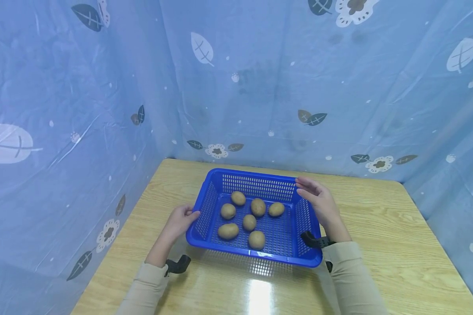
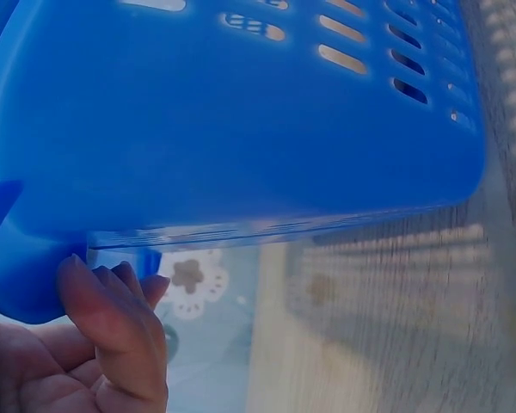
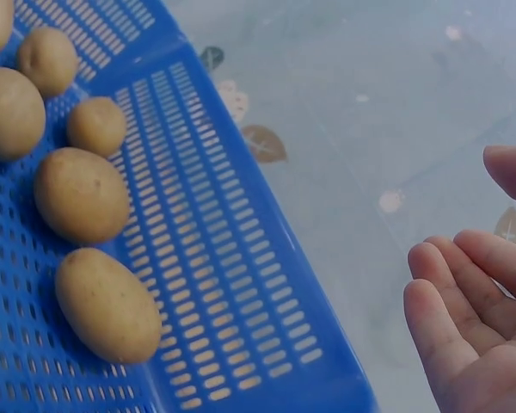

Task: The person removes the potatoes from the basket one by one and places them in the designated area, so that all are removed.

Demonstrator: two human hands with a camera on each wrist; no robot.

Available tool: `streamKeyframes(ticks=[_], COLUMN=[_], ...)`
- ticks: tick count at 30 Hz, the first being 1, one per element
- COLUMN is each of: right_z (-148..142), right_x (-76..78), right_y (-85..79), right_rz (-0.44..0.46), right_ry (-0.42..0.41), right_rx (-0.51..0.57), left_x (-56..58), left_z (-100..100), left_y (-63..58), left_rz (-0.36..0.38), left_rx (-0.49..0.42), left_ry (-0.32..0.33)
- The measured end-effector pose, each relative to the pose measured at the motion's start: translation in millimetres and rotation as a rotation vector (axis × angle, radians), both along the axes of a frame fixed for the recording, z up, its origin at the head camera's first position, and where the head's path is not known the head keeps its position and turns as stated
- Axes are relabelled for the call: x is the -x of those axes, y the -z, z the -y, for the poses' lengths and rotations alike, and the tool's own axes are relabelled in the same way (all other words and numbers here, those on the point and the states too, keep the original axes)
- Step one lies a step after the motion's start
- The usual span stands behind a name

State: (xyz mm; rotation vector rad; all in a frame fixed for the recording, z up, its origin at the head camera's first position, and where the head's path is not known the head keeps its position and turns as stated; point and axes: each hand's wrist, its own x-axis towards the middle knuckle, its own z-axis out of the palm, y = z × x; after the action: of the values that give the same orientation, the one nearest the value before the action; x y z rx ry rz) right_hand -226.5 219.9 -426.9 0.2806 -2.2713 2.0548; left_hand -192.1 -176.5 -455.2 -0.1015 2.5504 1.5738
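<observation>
One blue curtain [image 1: 47, 78], printed with leaves and flowers, hangs at far left and runs behind the whole scene. Next comes a beige left sleeve [image 1: 143, 284], with a black wrist mount [image 1: 178, 265] beyond its cuff. The left hand [image 1: 180, 222] grasps the left rim of a blue plastic basket [image 1: 280, 258], thumb above and curled fingers below in the left wrist view. The basket sits at the middle of the wood-grain bench [image 1: 390, 232], with perforated walls and floor; I cannot tell whether its whole base touches the wood.

Seven potatoes lie inside, left to right: two near the left wall, one farther back [image 1: 227, 211] and one nearer [image 1: 228, 231]; another toward the back wall [image 1: 238, 198]; a small central one [image 1: 249, 222]; one near the front [image 1: 256, 240]; one behind the centre [image 1: 258, 207]; and the rightmost, an oval one [image 1: 276, 209].

At the basket's back right corner, the right hand [image 1: 322, 202] is released, its fingers loosely bent and holding nothing. A black strap [image 1: 319, 242] and a beige right sleeve [image 1: 351, 275] follow.
</observation>
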Motion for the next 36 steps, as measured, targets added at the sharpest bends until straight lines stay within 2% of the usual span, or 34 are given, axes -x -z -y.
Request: streamKeyframes(ticks=[5,11,23,36], right_z=[7.5,13.7,21.1,27.8], right_x=[4.7,9.3,12.8,18.7], right_y=[0.6,3.9,4.2,0.2], right_rz=[0.004,0.044,0.094,0.155], right_ry=[-0.011,0.000,0.001,0.028], right_rx=[0.038,0.029,-0.072,-0.124], left_x=[-0.1,-0.6,0.3,0.4], left_z=[-0.3,-1.5,-0.6,0.1], left_y=[1.2,2.1,2.0,2.2], left_rz=[-0.007,-0.006,-0.009,-0.011], left_rx=[0.009,0.013,0.006,-0.001], left_ry=[0.000,-0.007,-0.004,-0.004])
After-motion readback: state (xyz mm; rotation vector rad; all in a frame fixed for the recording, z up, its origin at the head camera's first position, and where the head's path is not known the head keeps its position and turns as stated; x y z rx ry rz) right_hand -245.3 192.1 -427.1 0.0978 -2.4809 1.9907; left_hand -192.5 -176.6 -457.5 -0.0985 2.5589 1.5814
